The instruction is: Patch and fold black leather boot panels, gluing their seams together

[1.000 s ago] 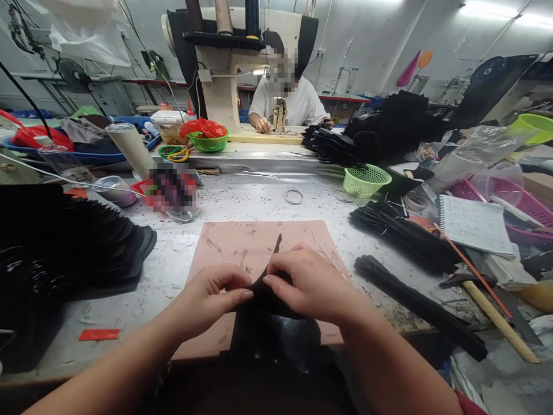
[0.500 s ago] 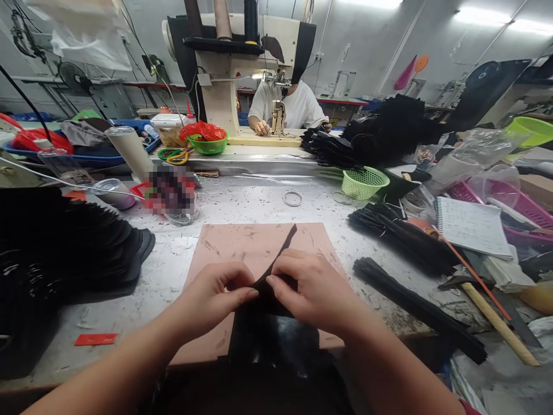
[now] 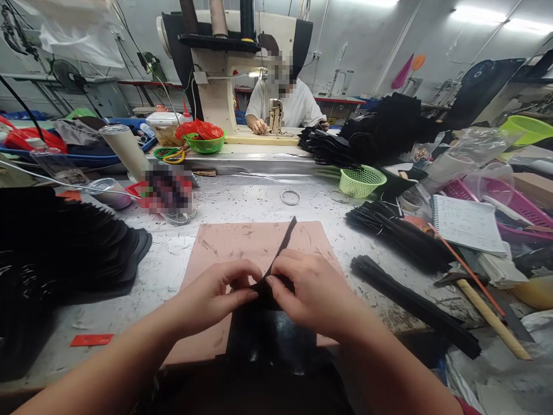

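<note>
Between both hands is a thin black strip [image 3: 286, 235], which looks like leather or fabric; its far end sticks up and away over the pink board [image 3: 211, 242]. My left hand [image 3: 231, 288] pinches the strip's near part between thumb and fingers. Close beside it, my right hand [image 3: 302, 282] grips the strip with thumb and bent fingers. Below the hands a shiny black piece [image 3: 272, 337] hangs over the board's front edge. Whether the strip is joined to that piece is hidden by the fingers.
Stacked black pieces [image 3: 86, 248] stand at left, near a red tag [image 3: 91, 340]. Bundles of black strips [image 3: 415, 305], a hammer [image 3: 492, 320] and a notebook [image 3: 464, 225] lie at right. Behind are a green basket [image 3: 362, 181], a sewing machine [image 3: 211, 86] and a seated person [image 3: 289, 106].
The strip's far end stands slightly more upright, and my left fingers have shifted a little toward the right hand. The whole view has moved slightly.
</note>
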Tool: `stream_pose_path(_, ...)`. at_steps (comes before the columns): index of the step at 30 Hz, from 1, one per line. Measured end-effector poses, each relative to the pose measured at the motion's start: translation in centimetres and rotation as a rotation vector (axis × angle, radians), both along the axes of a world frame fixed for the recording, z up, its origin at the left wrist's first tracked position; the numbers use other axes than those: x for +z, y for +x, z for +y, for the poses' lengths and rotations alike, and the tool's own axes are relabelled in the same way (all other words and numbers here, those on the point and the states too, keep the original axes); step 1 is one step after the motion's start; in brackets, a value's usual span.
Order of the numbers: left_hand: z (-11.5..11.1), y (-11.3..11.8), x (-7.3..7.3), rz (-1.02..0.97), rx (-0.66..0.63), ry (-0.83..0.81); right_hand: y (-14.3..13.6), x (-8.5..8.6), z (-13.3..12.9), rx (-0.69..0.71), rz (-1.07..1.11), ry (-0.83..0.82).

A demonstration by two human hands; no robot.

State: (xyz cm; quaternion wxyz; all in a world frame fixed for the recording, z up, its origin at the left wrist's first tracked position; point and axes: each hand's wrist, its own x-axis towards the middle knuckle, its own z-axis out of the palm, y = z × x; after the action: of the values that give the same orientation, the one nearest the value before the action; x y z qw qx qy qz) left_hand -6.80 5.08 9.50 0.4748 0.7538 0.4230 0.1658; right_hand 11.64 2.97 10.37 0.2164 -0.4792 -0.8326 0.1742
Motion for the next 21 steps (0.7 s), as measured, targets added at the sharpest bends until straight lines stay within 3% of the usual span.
stream_pose_path(3, 0.4, 0.1, 0.5, 0.035, -0.052, 0.022, -0.2, -0.1, -0.2, 0.01, -0.011, 0.019)
stream_pose_path(10, 0.6, 0.5, 0.1, 0.001, 0.145, -0.115, 0.3, -0.4, -0.2, -0.122, 0.036, 0.035)
stream_pose_path(14, 0.6, 0.5, 0.2, -0.009, 0.134, -0.162, 0.4, -0.7, -0.3, -0.122, 0.064, 0.064)
stream_pose_path(21, 0.9, 0.9, 0.4, 0.007, 0.1, -0.085, 0.2, -1.1, -0.1, -0.103, 0.055, 0.098)
